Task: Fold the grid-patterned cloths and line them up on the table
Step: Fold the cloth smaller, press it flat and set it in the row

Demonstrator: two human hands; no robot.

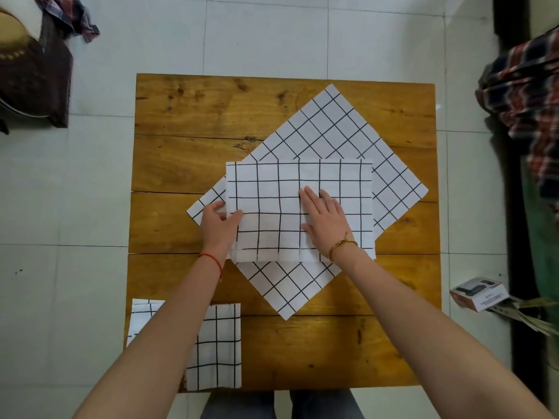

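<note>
A half-folded white cloth with a black grid [278, 189] lies as a rectangle in the middle of the wooden table [187, 110]. My left hand [219, 226] grips its left edge, thumb on top and fingers curled under. My right hand [325, 220] presses flat on it, fingers spread, holding nothing. Beneath it an unfolded grid cloth [338, 131] lies spread out as a diamond. A folded grid cloth [219, 346] sits at the table's near left corner, partly hidden by my left forearm.
Bare wood shows at the table's far left and near right. On the tiled floor, a small printed box [478, 293] lies to the right, plaid fabric [526, 95] hangs at the right edge, and a dark bag with a round object [33, 80] sits at upper left.
</note>
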